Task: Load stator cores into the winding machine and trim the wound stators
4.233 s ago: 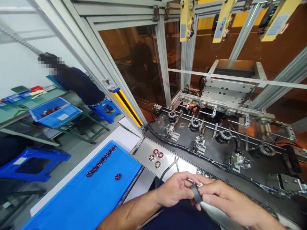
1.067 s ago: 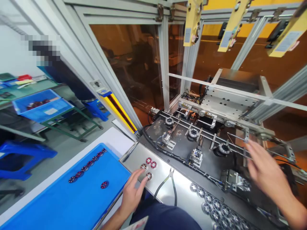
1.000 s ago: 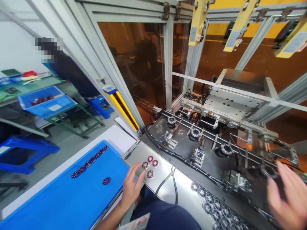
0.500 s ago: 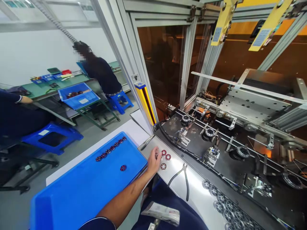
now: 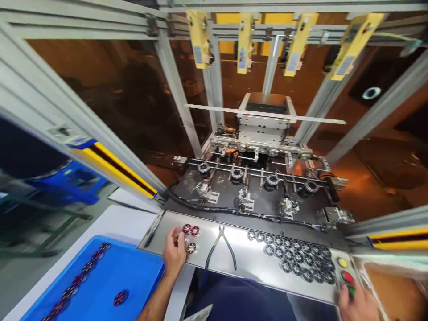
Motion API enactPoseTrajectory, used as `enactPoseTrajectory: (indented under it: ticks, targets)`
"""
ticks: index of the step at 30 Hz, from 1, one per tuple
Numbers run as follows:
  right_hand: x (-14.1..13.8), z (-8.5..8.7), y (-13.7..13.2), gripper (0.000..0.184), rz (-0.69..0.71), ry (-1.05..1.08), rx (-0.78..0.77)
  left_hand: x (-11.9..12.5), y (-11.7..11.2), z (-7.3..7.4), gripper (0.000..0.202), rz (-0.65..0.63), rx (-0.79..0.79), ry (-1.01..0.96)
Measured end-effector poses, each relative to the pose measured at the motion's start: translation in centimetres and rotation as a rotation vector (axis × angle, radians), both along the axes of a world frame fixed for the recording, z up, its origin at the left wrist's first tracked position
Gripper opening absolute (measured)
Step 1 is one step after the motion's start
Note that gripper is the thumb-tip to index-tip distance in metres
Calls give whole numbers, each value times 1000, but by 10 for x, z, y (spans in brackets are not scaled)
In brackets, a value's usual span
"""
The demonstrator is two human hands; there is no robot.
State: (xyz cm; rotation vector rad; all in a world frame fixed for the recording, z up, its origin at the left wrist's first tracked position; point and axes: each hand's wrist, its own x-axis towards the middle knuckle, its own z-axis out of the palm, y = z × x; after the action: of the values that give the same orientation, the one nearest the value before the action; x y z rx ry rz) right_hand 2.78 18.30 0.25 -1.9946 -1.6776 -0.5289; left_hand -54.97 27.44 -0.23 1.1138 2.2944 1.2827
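My left hand (image 5: 174, 254) is at the left end of the metal ledge (image 5: 247, 263). Its fingers curl round a copper-toned wound motor stator, which they partly hide. Right beside it lie two red wound stators (image 5: 190, 229) and a copper-coloured stator (image 5: 191, 248). At the ledge's right end, my right hand (image 5: 359, 303) is on the control box, with fingertips at the green button (image 5: 351, 292); its fingers are blurred. Between the hands, side cutters (image 5: 220, 249) lie with their handles spread. Several bare dark stators (image 5: 297, 257) lie in rows on the right.
A blue tray (image 5: 140, 256) at lower left holds a row of red-wound stators and a single one apart. Behind the ledge stands a machine bed (image 5: 220, 189) with several winding stations. Yellow-black light curtain posts (image 5: 117, 169) flank the frame. A red button (image 5: 347, 277) sits beside the green one.
My view has swung right towards the machine. The right hand has come into view at the buttons. My left hand stays by the wound stators.
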Motion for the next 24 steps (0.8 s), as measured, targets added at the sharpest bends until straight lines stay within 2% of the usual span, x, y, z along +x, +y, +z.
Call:
enactPoseTrajectory:
  ticks: [4,7,14,18,22,24]
  targets:
    - [6,-23,-1,56,-62,-61,59,-1,1,0,62,-34,-33,35]
    - [8,-32,2,60,-54,-71,60,0,0,0,61,-24,-48,77]
    - [9,-28,-1,55,3,-57,75,-1,0,-6,59,-10,-57,141]
    - [8,-26,4,62,33,-25,85,-2,2,-4,57,8,-55,169]
    - [1,-28,1,62,-29,7,68,-4,2,0,55,-7,-51,169]
    - [-2,-31,-1,53,-69,15,47,-11,2,-9,55,-9,-47,161]
